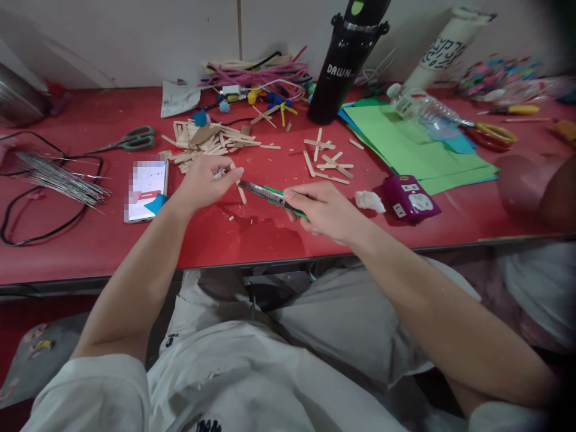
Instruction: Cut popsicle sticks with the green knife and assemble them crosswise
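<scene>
My left hand (pixel 209 180) pinches a wooden craft stick (pixel 242 193) between thumb and fingers, its lower end pointing down. Something whitish shows inside that hand, too small to make out. My right hand (pixel 321 207) is wrapped round a green and black utility knife (pixel 273 195). The knife's blade points left, its tip close to the stick; whether they touch I cannot tell. Behind my left hand lies a pile of craft sticks (pixel 216 141). Several sticks (pixel 335 165) lie crossed or joined beyond the knife, and small wood chips are scattered below my left hand.
Left are a phone (pixel 146 191), green-handled scissors (pixel 135 139) and thin metal wires (pixel 67 177). A black bottle (pixel 339 75) stands behind. Right lie green paper sheets (pixel 405 144), a clear plastic bottle (pixel 418 108), a purple box (pixel 410 198) and a white crumpled piece (pixel 369 201). Another person's arm (pixel 560 192) shows at far right.
</scene>
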`<state>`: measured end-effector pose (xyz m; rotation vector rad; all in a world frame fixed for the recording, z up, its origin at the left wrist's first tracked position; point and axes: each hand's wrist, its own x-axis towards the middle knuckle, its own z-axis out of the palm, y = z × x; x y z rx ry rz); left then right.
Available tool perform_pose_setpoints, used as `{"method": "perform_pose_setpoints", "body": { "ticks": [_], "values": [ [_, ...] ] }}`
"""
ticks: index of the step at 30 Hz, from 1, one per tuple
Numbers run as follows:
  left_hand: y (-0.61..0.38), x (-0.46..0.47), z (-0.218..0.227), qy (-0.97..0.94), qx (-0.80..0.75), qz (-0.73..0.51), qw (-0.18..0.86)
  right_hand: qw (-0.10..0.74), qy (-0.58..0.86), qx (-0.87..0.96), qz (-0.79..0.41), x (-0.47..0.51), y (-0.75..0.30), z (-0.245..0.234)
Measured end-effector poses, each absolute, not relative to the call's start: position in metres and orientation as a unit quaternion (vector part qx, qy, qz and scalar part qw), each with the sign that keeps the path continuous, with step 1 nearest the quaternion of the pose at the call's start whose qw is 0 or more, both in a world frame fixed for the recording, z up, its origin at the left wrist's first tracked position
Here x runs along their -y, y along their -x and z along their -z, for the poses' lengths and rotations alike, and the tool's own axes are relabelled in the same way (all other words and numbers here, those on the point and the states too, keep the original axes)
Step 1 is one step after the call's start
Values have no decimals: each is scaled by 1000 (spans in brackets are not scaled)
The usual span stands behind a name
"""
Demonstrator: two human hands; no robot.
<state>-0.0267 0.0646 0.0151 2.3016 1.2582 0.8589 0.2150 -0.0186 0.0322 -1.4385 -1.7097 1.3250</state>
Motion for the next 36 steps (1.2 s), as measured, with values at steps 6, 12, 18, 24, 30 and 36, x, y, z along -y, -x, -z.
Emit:
{"method": "perform_pose_setpoints", "body": {
  "ticks": [6,12,18,24,30,36],
  "values": [
    [27,-65,-14,-819,-447,-311,180,280,504,773,-265,25,-212,-32],
    [28,-66,-13,-821,-448,-308,177,239,509,801,-205,31,-206,-34],
    [25,-63,-18,-817,-464,-296,175,265,516,746,-326,27,-206,-34],
    [24,-63,-17,-819,-460,-294,179,278,520,683,-432,26,-206,-34],
    [23,-63,-18,-819,-468,-279,180,286,537,600,-520,28,-203,-34],
    [24,-64,-18,-815,-463,-298,181,282,524,706,-384,32,-207,-37]
  ]
}}
